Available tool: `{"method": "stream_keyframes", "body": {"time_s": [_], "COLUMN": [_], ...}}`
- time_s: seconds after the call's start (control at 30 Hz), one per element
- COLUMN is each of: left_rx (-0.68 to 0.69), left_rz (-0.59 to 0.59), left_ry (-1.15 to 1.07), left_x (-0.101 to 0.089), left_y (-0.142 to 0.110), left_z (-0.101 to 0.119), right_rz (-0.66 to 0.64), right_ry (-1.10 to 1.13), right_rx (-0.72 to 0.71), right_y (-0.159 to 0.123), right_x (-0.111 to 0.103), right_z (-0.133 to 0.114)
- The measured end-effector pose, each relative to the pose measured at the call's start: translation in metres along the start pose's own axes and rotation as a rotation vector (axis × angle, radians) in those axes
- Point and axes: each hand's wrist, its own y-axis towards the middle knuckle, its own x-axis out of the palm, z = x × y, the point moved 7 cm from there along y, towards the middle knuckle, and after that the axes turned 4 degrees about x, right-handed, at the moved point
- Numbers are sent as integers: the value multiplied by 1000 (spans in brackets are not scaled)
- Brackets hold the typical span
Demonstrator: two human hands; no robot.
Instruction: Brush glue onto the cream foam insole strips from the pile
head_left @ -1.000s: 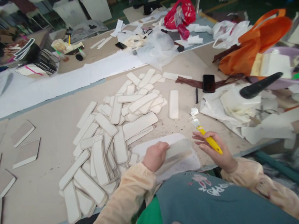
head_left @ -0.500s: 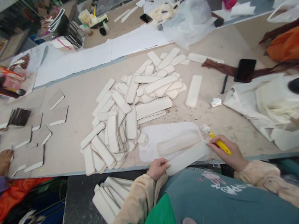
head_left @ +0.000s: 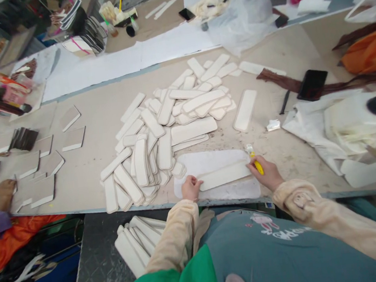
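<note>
A long off-white strip lies over a white sheet at the table's front edge. My left hand pinches its left end between thumb and fingers. At the strip's right end, my right hand grips a brush with a yellow handle; its fingertips also touch the strip. White paste coats the brush's head, which points away from me. Just left and beyond, a large heap of pale rounded strips covers the table. A single strip lies apart on the right.
On the right are a black phone, a dark stick-like tool, and a white container on plastic. More strips rest on a black surface below the table. A co-worker's hand is beside small panels at left.
Both hands have moved forward, carrying the strip from the table edge onto the white sheet. The brush has come along in my right hand and now points more upright.
</note>
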Motion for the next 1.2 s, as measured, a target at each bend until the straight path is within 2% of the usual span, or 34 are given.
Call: {"method": "stream_keyframes", "body": {"time_s": [0.27,0.47,0.57,0.73,0.87,0.97,1.07,1.2], "left_rx": [80,159,184,215,247,262,292,340], "left_rz": [-44,-55,-53,-47,-51,-51,-56,-67], "left_ry": [73,91,88,75,101,105,119,143], "left_x": [8,11,13,14,15,16,17,17], "left_y": [6,6,5,5,4,5,7,8], "left_z": [0,0,-2,-4,-4,-4,-2,2], "right_rz": [-9,9,29,52,23,-85,-233,-390], "right_ry": [-89,-201,-230,-230,-118,-17,2,-47], "right_rx": [-39,-262,-305,-287,-365,-500,-639,-719], "right_y": [5,1,-2,-8,-18,-32,-48,-57], "right_x": [6,10,12,12,14,32,64,102], "right_z": [-3,-15,-14,-6,-20,-45,-70,-82]}}
